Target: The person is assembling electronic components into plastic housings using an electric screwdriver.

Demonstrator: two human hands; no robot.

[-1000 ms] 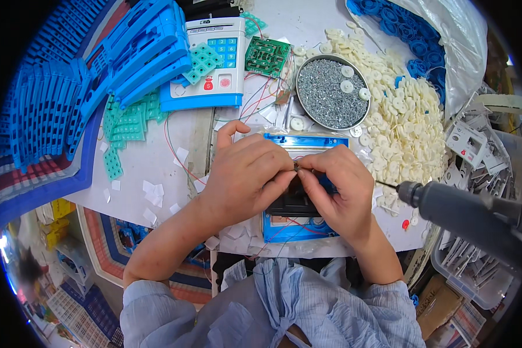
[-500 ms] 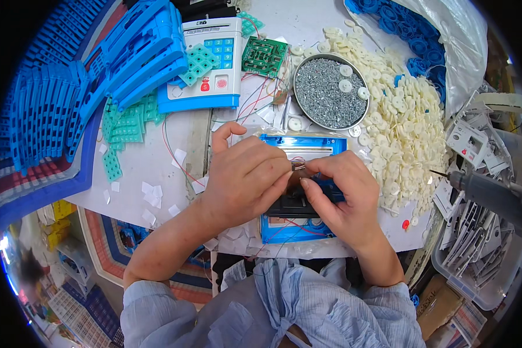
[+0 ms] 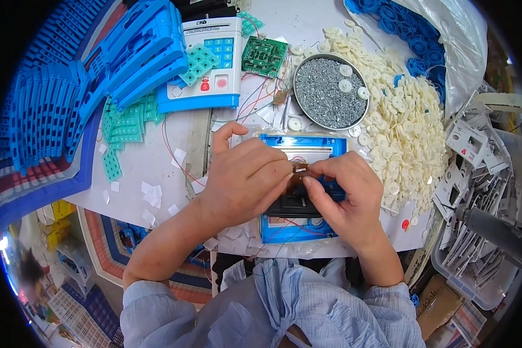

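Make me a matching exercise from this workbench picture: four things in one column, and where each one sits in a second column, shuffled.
Things:
1. round metal dish of small silver screws
2. green printed circuit board
3. heap of white plastic discs
4. stack of blue plastic housings

Places:
A. far left of the table
B. right of the dish, spreading down the table's right side
C. straight beyond the blue frame under both hands
D. between the white and blue calculator and the dish

Pairs: 1-C, 2-D, 3-B, 4-A
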